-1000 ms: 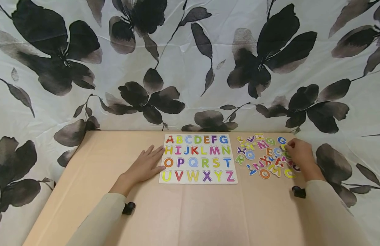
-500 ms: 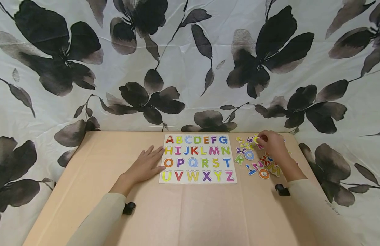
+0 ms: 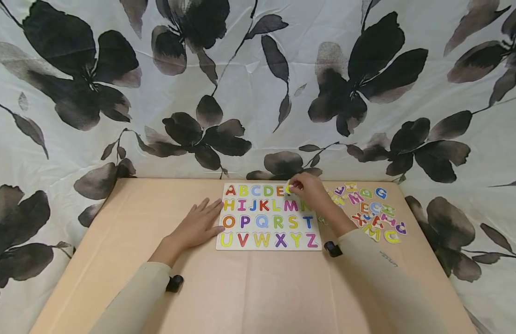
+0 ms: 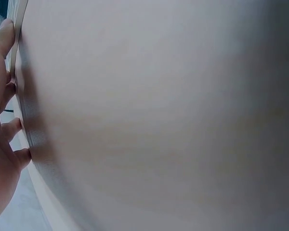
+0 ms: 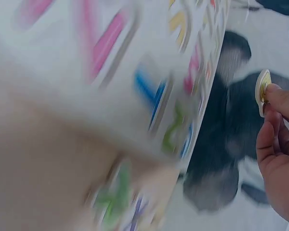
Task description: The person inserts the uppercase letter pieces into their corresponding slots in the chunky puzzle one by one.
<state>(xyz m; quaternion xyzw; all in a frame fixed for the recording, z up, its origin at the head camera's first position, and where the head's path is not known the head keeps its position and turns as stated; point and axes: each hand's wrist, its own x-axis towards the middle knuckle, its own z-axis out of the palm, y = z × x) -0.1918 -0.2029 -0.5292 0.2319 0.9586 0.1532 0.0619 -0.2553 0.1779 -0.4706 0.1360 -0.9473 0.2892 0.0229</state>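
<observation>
A white alphabet board (image 3: 266,250) with rows of coloured letters lies on the table. My left hand (image 3: 193,227) rests beside its left edge, fingers spread and straight, fingertips touching the edge. In the left wrist view that hand (image 4: 2,144) shows only at the left side. Over the board's top row, near the letters F and G, my right hand (image 3: 312,190) pinches a yellow letter piece (image 3: 287,189) between thumb and fingers. The right wrist view has this letter piece (image 5: 263,91) nearly edge-on, raised above the board; which letter it is I cannot tell.
Loose letter pieces (image 3: 377,221) lie scattered on the table right of the board, some overlapping. The right forearm hides part of them. The tan table (image 3: 283,292) ends at the back against a white cloth (image 3: 258,106) with dark flowers.
My right hand has moved left from the right side of the loose pieces to above the board's top row, carrying the yellow letter piece. The left hand has stayed put.
</observation>
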